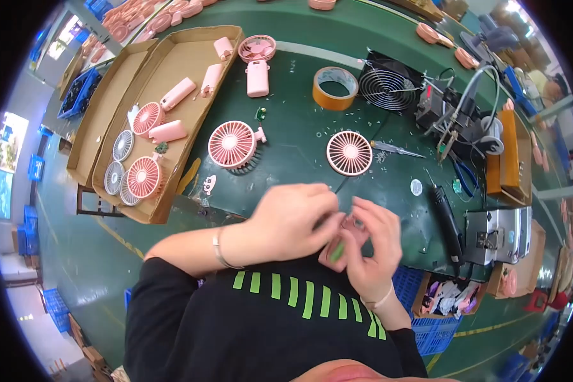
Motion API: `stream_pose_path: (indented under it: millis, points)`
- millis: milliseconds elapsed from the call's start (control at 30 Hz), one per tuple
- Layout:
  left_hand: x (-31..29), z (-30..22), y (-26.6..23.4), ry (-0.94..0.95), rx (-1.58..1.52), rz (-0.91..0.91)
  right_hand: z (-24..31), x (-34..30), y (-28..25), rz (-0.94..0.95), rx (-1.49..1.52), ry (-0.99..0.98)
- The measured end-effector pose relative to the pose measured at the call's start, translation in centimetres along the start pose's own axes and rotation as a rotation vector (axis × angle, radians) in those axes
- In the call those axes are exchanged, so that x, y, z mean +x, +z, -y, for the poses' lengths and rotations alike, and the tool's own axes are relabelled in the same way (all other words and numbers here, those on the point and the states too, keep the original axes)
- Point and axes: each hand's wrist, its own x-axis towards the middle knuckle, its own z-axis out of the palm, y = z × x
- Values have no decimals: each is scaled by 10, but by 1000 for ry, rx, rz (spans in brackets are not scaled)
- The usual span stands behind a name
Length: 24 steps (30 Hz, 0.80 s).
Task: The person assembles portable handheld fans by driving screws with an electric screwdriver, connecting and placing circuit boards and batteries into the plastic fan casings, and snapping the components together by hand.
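Observation:
My right hand (377, 245) is wrapped round a small pink fan handle casing (349, 244) close to my chest, with something green showing on it. Bent over the casing's upper end, my left hand (293, 216) has its fingers pinched; whatever they hold is hidden and slightly blurred. Beyond my hands a pink fan head (232, 145) lies on the green tabletop beside a small green circuit board (261, 114). A round pink fan grille (349, 153) lies farther right, touching a screwdriver (396, 149).
At the left, a cardboard tray (200, 121) holds pink fan parts. A tape roll (335, 89), black fan (388, 88) and soldering stand (452, 114) stand at the back right. A black electric screwdriver (447, 223), blue pliers (466, 178) and a metal device (498, 235) are at the right.

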Motion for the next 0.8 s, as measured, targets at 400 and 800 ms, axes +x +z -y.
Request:
stream_pose_path:
  millis: [400, 800]
  points:
    - [23, 7, 9, -229, -391, 136, -26, -19, 20, -241, 480, 458]
    - [49, 155, -59, -677, 621, -31, -54, -20, 22, -289, 659, 502]
